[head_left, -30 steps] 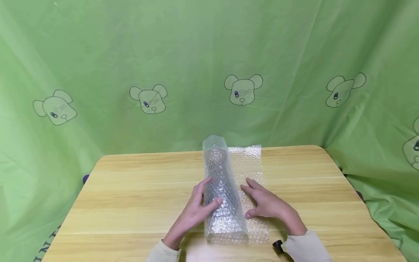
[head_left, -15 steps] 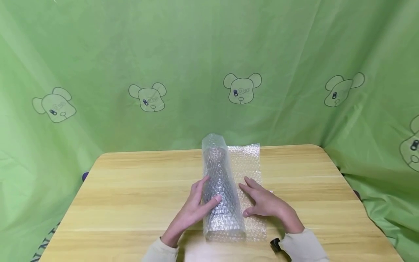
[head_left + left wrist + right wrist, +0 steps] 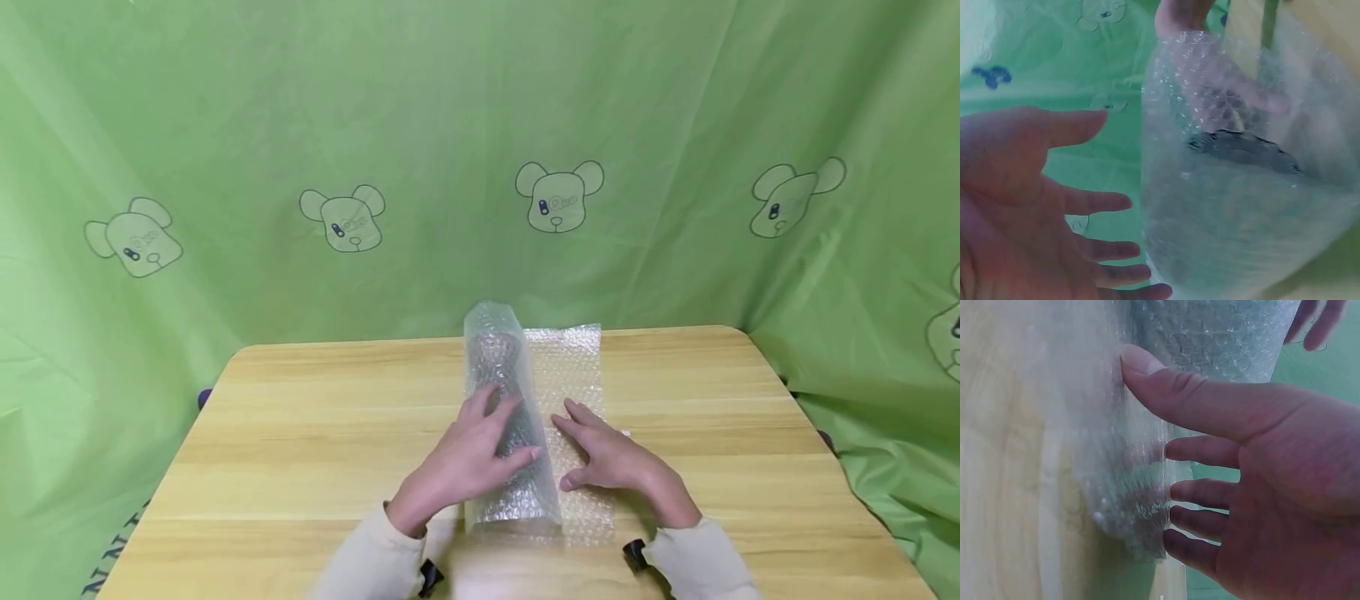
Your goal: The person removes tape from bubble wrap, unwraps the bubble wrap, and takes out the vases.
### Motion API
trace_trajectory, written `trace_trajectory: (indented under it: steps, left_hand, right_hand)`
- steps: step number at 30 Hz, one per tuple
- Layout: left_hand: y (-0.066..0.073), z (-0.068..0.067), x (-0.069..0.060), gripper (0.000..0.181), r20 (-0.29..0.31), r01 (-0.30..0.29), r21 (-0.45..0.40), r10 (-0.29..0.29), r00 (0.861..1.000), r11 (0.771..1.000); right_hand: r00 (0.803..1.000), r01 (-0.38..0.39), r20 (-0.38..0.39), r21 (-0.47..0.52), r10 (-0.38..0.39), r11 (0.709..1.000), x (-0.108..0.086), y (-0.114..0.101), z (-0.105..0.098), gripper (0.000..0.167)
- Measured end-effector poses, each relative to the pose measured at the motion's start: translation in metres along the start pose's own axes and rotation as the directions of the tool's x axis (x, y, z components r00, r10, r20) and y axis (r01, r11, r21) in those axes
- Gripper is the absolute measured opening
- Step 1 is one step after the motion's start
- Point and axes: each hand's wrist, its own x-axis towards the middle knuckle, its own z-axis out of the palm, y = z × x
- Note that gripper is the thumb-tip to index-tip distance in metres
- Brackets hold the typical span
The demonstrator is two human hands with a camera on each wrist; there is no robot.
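A roll of bubble wrap lies lengthwise near the middle of the table. Inside it shows a darker, see-through shape, narrower at the far end; in the left wrist view its dark scalloped rim resembles a glass vase's. My left hand rests over the roll in the head view, fingers spread and loosely bent. My right hand touches the flat part of the bubble wrap to the right of the roll, thumb and fingers apart. In the right wrist view, its thumb and fingertips are at the wrap's edge.
The wood-grain table has rounded far corners. A green curtain printed with bear heads hangs behind it and along both sides. Small black items sit by both sleeves.
My left hand has shifted from the roll's left side up onto its top, to the right and farther from me. My right hand has stayed on the flat bubble wrap.
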Motion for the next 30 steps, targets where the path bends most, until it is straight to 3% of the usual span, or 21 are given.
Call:
trace_trajectory:
  steps: [5,10,16,22,25,30]
  left_hand:
    - [0.023,-0.008,0.011,0.072,0.077,-0.052,0.163,0.040,0.996,0.985]
    - [0.040,-0.009,0.024,0.069,0.136,-0.079,0.258,0.045,0.990,0.963]
    - [0.040,0.000,0.044,0.074,0.176,0.042,0.290,-0.097,0.980,0.956]
    - [0.036,0.016,0.048,0.087,0.117,0.152,0.403,-0.215,0.970,0.902]
    - [0.034,0.021,0.045,0.095,0.111,0.174,0.420,-0.241,0.964,0.891]
    - [0.032,0.023,0.039,0.105,0.177,0.169,0.427,-0.266,0.948,0.888]
  right_hand:
    - [1.000,0.005,0.000,0.010,-0.005,1.000,-0.001,0.001,0.000,0.096]
    - [1.000,0.008,0.000,0.016,-0.008,1.000,-0.002,0.003,-0.001,0.096]
    - [1.000,0.009,-0.003,0.020,-0.009,1.000,-0.002,0.003,-0.001,0.096]
    - [1.000,0.010,-0.001,0.019,-0.010,1.000,-0.002,0.004,0.001,0.096]
    - [1.000,0.019,-0.004,0.012,-0.018,1.000,0.000,0.004,0.003,0.096]
    - [1.000,0.012,-0.001,0.001,-0.012,1.000,0.000,0.003,0.003,0.096]
